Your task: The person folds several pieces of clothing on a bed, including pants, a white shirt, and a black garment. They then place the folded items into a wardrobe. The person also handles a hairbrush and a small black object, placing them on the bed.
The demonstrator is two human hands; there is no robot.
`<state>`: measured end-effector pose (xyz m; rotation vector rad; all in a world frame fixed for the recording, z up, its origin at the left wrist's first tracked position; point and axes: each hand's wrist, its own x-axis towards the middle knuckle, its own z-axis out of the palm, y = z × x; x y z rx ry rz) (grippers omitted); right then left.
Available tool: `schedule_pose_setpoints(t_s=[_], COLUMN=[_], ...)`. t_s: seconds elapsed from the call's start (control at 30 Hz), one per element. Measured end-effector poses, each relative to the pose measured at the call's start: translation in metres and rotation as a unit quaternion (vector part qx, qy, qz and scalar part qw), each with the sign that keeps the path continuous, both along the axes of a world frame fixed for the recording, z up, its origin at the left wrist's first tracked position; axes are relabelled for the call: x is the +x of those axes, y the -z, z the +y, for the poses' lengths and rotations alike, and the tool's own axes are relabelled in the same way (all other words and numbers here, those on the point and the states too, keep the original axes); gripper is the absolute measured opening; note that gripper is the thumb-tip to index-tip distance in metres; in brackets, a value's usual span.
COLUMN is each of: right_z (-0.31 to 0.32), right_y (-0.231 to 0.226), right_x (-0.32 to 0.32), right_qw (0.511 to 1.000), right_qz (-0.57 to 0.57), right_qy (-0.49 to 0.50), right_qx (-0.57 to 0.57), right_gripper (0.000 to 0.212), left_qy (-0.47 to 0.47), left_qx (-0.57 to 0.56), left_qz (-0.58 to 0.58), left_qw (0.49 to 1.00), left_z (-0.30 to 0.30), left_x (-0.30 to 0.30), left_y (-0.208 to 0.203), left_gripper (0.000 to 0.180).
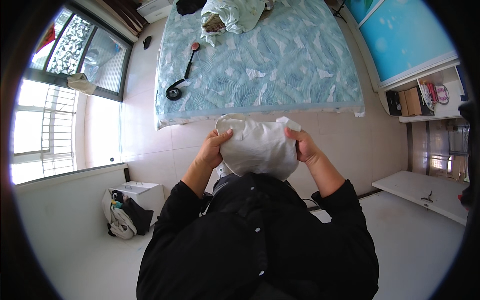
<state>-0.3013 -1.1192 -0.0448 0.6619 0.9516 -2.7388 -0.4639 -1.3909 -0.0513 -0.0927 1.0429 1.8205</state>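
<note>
A white piece of cloth (pixel 260 147), perhaps a folded garment, is held up in front of my body between both hands. My left hand (pixel 212 148) is closed on its left edge, with the thumb on the near face. On the opposite edge, my right hand (pixel 304 145) grips it close to a raised corner. The cloth hangs slightly slack between them, and its lower edge reaches my black shirt. Most of my fingers are hidden behind the fabric. What kind of garment it is, I cannot tell.
Just ahead stands a bed (pixel 280 65) with a blue leaf-patterned cover. A partly coiled black belt (pixel 173 93) and a rumpled pale green cloth (pixel 235 17) lie on it. Clothes (pixel 131 215) hang against a small white cabinet (pixel 145 192) at left. Open shelves (pixel 440 107) stand at right.
</note>
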Motion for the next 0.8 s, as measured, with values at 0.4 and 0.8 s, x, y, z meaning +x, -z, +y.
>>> schedule_pose_setpoints(t_s=[0.4, 0.8], right_z=[0.057, 0.069], right_y=[-0.006, 0.005], right_x=[-0.006, -0.017], right_qw=[0.943, 0.906], right_qz=[0.032, 0.009], right_qy=[-0.019, -0.075], right_qx=[0.330, 0.416], right_gripper=[0.031, 0.021], left_qy=[-0.009, 0.079], left_qx=[-0.190, -0.186], left_qz=[0.202, 0.056], left_qw=[0.961, 0.978], left_z=[0.041, 0.052], left_x=[0.001, -0.048], left_y=[-0.018, 0.013], left_gripper=[0.031, 0.035])
